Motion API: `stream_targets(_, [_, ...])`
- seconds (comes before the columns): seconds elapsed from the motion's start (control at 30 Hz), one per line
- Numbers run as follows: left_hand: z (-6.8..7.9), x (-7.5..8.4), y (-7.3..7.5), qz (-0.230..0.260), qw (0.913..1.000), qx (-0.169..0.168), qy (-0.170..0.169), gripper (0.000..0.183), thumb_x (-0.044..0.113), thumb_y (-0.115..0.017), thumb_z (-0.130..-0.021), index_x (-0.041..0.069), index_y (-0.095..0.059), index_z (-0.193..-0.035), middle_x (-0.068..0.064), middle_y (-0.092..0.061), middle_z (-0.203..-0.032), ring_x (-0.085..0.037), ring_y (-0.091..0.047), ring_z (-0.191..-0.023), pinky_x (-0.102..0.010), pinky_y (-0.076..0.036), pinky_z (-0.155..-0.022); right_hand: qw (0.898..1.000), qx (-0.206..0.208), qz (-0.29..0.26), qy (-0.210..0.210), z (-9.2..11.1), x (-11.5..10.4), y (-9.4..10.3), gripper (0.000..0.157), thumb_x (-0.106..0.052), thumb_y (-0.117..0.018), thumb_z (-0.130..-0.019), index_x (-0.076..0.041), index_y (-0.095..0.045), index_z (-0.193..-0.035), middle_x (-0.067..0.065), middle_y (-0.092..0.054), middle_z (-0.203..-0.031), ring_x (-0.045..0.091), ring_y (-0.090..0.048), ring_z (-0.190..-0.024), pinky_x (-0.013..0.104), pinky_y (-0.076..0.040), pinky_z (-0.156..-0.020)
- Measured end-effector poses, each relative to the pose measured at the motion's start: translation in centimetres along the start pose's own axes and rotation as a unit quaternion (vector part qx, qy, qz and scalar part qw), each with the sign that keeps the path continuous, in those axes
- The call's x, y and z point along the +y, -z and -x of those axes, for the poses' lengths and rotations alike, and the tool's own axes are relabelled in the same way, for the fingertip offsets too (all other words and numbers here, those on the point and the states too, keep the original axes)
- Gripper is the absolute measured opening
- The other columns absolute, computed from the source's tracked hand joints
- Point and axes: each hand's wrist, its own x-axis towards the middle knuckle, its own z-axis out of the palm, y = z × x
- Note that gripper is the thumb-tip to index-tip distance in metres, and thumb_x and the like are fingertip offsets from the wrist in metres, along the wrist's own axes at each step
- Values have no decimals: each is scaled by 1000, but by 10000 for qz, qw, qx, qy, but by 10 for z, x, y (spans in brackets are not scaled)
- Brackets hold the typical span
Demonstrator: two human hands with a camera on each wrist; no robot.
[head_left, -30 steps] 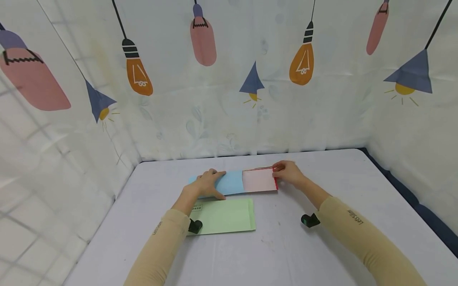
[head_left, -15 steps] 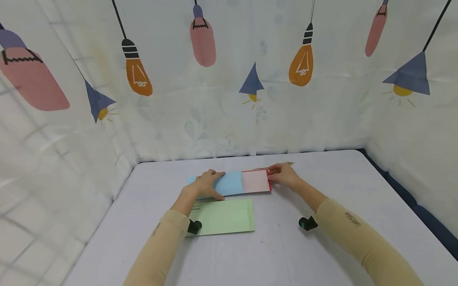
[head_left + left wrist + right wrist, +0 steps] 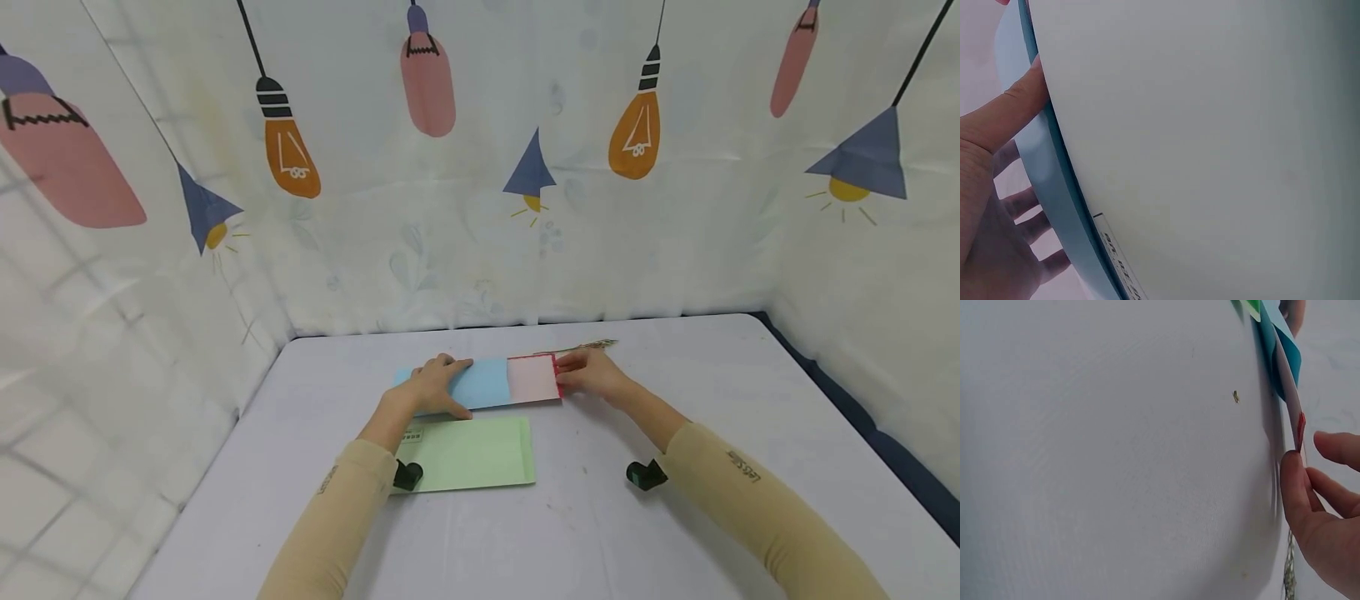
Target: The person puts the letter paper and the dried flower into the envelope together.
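A light blue envelope (image 3: 480, 382) lies across the table, with a pale pink card (image 3: 532, 379) partly inside its right end. Red trim runs along the card's outer end. My left hand (image 3: 431, 385) grips the envelope from above, its thumb (image 3: 1025, 94) at the near edge and its fingers toward the far edge. At the card's red end is my right hand (image 3: 592, 373), pinching it near the edge; in the right wrist view the thumb (image 3: 1294, 475) sits right at the end and the forefinger is held apart. The card's left part is hidden inside the envelope.
A light green envelope (image 3: 472, 454) with a small printed label lies just in front of the blue one, beneath the left wrist. Behind the right hand lies a thin dried grass stalk (image 3: 596, 344). The white table (image 3: 570, 533) ends at a patterned curtain (image 3: 465, 250).
My right hand has moved left and the pink card has slid further into the blue envelope, so less of it shows. The grass stalk's tip has come into view. The left hand stays put.
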Motion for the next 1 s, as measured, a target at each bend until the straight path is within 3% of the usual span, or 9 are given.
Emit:
stream_targets(0.33, [1,1,1,54,10000,13,21,103,57,-80,-69,24,-30,-152,-11,-33,-143,-31,-34,-130,-56,-27,-104,9996,-212,-181,78,2,-4,-5,47,-8,-72,-86,6,-56,-128,17,-62,-118,23,-60,-101,31,-51,-84])
stream_targets(0.67, [1,1,0,-12,10000,-11,73,104,58,-80,-68,25,-29,-153,-10,-33,-144,-30,-33,-131,-55,-26,-104,9967,-333,-717,-160,-1,-5,-11,47,-7,-72,-86,4,-56,-129,16,-61,-117,20,-63,-90,31,-54,-78])
stream_targets(1.0, [1,1,0,4,10000,14,40,103,57,-80,-69,24,-30,-152,-11,-34,-143,-31,-34,-130,-55,-26,-104,9937,-561,-953,-181,-3,-6,-15,44,-7,-72,-86,4,-58,-127,16,-61,-117,21,-63,-96,33,-52,-85])
